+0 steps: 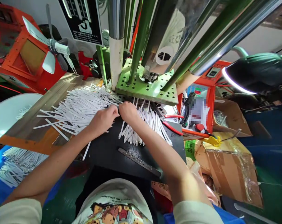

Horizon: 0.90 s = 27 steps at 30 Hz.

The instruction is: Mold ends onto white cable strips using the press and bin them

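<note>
Closest to my camera is the printed shirt [118, 199], and down on the left I have a blue bag [2, 194] with thin white strips [21, 163] in it. Just beyond the shirt, a slotted metal bar [139, 162] lies slantwise on the black table [102, 154].

Past the bar I have both hands side by side. My left hand [105, 118] has its fingers curled in, thumb and fingertips together; I cannot tell whether a strip is pinched there. My right hand [128, 111] is just beside it, its back toward me and its fingertips hidden, so I cannot read their state.

The large pile of white strips [77, 105] spreads left of the hands, partly over a wooden board [29, 124]. A second bunch of strips [158, 126] fans out under and around my right forearm, with red-handled pliers [173, 128] just right of it.

Farther off I see the press's green plate [131, 88] with its holes, a lamp [257, 73] on the right and a fan [61, 49] on the left.
</note>
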Each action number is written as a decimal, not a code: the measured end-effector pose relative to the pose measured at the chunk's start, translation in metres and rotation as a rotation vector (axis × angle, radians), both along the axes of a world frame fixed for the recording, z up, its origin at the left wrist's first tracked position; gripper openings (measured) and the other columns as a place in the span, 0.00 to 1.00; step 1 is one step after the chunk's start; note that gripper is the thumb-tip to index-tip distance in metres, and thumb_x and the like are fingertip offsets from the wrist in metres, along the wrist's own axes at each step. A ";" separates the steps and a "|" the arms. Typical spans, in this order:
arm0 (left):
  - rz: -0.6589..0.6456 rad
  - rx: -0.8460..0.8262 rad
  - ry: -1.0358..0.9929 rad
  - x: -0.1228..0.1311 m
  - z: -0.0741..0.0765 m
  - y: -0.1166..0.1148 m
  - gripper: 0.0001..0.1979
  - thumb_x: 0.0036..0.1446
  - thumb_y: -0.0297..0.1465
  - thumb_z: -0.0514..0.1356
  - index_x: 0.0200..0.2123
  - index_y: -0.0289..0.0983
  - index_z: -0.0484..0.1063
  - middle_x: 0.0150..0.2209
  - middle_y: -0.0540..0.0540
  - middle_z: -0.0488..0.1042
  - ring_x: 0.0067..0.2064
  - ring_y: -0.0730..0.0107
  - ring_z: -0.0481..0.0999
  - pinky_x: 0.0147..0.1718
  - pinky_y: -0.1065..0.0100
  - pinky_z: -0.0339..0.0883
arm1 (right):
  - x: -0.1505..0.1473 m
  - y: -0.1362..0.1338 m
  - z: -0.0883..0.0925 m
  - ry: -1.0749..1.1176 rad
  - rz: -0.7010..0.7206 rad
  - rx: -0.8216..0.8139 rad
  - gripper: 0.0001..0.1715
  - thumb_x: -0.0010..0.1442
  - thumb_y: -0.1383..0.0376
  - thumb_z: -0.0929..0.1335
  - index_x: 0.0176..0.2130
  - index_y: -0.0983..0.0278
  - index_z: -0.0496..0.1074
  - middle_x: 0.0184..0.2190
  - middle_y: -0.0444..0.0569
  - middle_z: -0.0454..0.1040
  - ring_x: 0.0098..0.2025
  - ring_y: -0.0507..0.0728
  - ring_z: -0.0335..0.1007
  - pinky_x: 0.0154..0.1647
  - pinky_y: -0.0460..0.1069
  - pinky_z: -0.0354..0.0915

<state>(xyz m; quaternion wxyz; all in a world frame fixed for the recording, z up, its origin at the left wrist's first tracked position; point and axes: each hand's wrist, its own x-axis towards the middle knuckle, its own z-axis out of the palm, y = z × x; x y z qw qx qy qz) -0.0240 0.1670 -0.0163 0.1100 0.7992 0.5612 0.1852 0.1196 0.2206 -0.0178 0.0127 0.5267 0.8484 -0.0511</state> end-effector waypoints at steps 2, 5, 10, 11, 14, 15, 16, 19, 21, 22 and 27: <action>0.037 0.068 -0.277 -0.013 0.012 -0.003 0.04 0.63 0.32 0.59 0.38 0.37 0.70 0.28 0.52 0.73 0.27 0.73 0.73 0.29 0.72 0.65 | -0.013 0.007 -0.002 0.019 -0.001 -0.015 0.09 0.64 0.72 0.66 0.40 0.71 0.77 0.38 0.64 0.78 0.41 0.62 0.77 0.40 0.50 0.67; 0.085 0.071 -0.691 -0.035 0.026 -0.013 0.07 0.63 0.34 0.59 0.39 0.36 0.73 0.29 0.52 0.74 0.26 0.77 0.71 0.28 0.74 0.67 | -0.016 0.009 0.003 0.051 -0.015 -0.018 0.13 0.65 0.73 0.62 0.44 0.72 0.75 0.41 0.65 0.76 0.44 0.62 0.75 0.42 0.50 0.66; 0.150 -0.081 -0.942 -0.049 0.022 -0.050 0.13 0.61 0.32 0.65 0.49 0.36 0.74 0.38 0.49 0.78 0.36 0.73 0.77 0.38 0.68 0.75 | 0.030 -0.033 0.013 0.151 -0.006 0.026 0.16 0.65 0.75 0.58 0.47 0.71 0.71 0.39 0.59 0.74 0.37 0.59 0.72 0.37 0.49 0.62; 0.136 -0.051 -0.905 -0.047 0.017 -0.060 0.12 0.60 0.31 0.66 0.46 0.37 0.76 0.38 0.49 0.78 0.37 0.72 0.77 0.39 0.68 0.75 | 0.046 -0.050 0.013 0.188 0.013 0.006 0.16 0.65 0.75 0.58 0.45 0.69 0.72 0.37 0.56 0.74 0.35 0.58 0.72 0.35 0.49 0.61; -0.043 0.075 -0.646 -0.033 -0.003 -0.088 0.06 0.60 0.28 0.66 0.41 0.41 0.78 0.40 0.51 0.78 0.40 0.70 0.77 0.41 0.69 0.73 | 0.095 -0.114 0.009 0.412 -0.015 -0.084 0.14 0.67 0.72 0.60 0.40 0.64 0.74 0.32 0.50 0.74 0.34 0.56 0.71 0.34 0.48 0.61; -0.141 0.090 -0.563 -0.026 -0.011 -0.096 0.08 0.61 0.26 0.65 0.42 0.42 0.78 0.41 0.52 0.78 0.41 0.71 0.77 0.41 0.69 0.73 | 0.108 -0.137 0.006 0.531 -0.064 -0.111 0.13 0.67 0.70 0.61 0.39 0.63 0.74 0.31 0.48 0.74 0.34 0.55 0.72 0.33 0.47 0.62; -0.238 0.095 -0.515 -0.017 -0.018 -0.103 0.10 0.61 0.24 0.64 0.45 0.43 0.77 0.42 0.52 0.78 0.41 0.71 0.77 0.42 0.69 0.72 | 0.119 -0.160 0.002 0.655 -0.137 -0.136 0.11 0.67 0.69 0.62 0.39 0.63 0.73 0.31 0.47 0.75 0.33 0.54 0.73 0.33 0.47 0.64; -0.444 0.084 -0.537 0.014 -0.039 -0.116 0.12 0.61 0.21 0.62 0.47 0.39 0.73 0.39 0.49 0.79 0.41 0.69 0.78 0.44 0.65 0.71 | 0.129 -0.217 -0.016 0.945 -0.377 -0.137 0.06 0.67 0.68 0.65 0.38 0.62 0.72 0.33 0.45 0.80 0.35 0.53 0.78 0.35 0.46 0.70; -0.515 0.084 -0.560 0.033 -0.048 -0.119 0.09 0.62 0.22 0.61 0.45 0.37 0.73 0.40 0.47 0.79 0.42 0.66 0.78 0.46 0.63 0.70 | 0.123 -0.241 -0.031 1.019 -0.469 -0.049 0.05 0.66 0.69 0.66 0.40 0.61 0.72 0.39 0.48 0.81 0.41 0.55 0.79 0.41 0.48 0.73; -0.541 0.074 -0.541 0.040 -0.051 -0.119 0.07 0.63 0.23 0.60 0.44 0.37 0.72 0.40 0.46 0.78 0.43 0.66 0.77 0.47 0.62 0.69 | 0.117 -0.248 -0.038 1.023 -0.474 0.009 0.06 0.66 0.70 0.66 0.41 0.61 0.73 0.42 0.50 0.81 0.43 0.56 0.79 0.44 0.50 0.73; -0.609 -0.037 -0.398 0.049 -0.054 -0.116 0.06 0.67 0.26 0.55 0.43 0.35 0.72 0.42 0.44 0.77 0.45 0.65 0.76 0.46 0.62 0.67 | 0.101 -0.253 -0.057 0.911 -0.331 0.231 0.10 0.63 0.74 0.67 0.43 0.62 0.73 0.42 0.53 0.79 0.44 0.57 0.77 0.46 0.53 0.73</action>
